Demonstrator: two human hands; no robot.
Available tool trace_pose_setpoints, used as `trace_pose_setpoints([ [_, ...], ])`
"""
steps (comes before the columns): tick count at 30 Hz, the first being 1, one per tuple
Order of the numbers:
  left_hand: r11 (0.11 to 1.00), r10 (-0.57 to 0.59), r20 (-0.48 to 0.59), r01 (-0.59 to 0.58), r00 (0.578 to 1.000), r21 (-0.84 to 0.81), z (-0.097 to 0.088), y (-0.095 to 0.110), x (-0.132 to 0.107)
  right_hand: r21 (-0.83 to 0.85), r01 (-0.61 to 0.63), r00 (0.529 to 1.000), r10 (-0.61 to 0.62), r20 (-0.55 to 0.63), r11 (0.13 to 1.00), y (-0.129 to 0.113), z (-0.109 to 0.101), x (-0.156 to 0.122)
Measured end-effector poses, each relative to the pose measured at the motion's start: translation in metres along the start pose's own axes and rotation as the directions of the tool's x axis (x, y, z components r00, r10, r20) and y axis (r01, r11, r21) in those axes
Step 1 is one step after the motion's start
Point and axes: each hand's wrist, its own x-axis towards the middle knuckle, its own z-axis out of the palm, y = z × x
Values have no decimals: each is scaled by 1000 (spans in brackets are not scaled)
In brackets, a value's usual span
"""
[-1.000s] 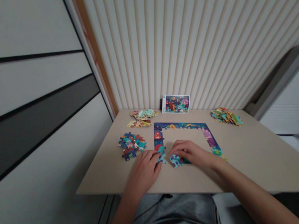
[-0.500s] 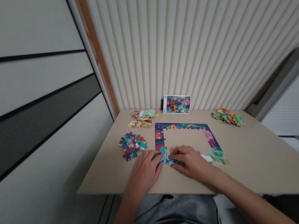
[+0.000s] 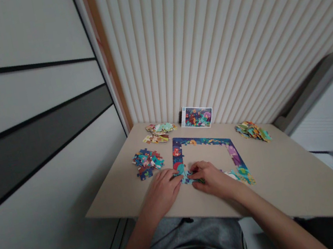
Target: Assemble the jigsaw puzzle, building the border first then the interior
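A jigsaw puzzle border (image 3: 203, 140) lies on the table as a four-sided frame, with bare tabletop inside. At its near left corner, my left hand (image 3: 164, 189) grips a light-blue puzzle piece (image 3: 185, 177) between thumb and fingers. My right hand (image 3: 210, 179) is closed against the same bottom edge, just to the right, thumb and fingers pinching a puzzle piece there. That hand covers the middle of the bottom edge, so the joint between the pieces is partly hidden. Beyond my right wrist the green and yellow near right corner (image 3: 245, 175) shows.
Loose blue and red pieces (image 3: 147, 161) lie left of the border. Farther back are pale pieces (image 3: 161, 129), and another pile (image 3: 253, 131) sits at the right. A picture card (image 3: 197, 117) leans near the pleated curtain (image 3: 172, 46). The table's front edge (image 3: 202, 217) borders my lap.
My left fingers have shifted slightly along the corner, and my right fingers have lifted or drawn back a little, showing more of the blue pieces. The piles have stayed put.
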Motion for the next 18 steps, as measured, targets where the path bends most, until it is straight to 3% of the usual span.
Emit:
trace_pose_setpoints([
  [9, 999, -17, 9, 16, 1000, 39, 0, 1, 0, -5, 6, 1000, -6, -30, 1000, -2, 6, 3],
  [18, 999, 37, -19, -37, 999, 24, -1, 1, 1, 101, -98, 975, 116, -191, 990, 14, 13, -27],
])
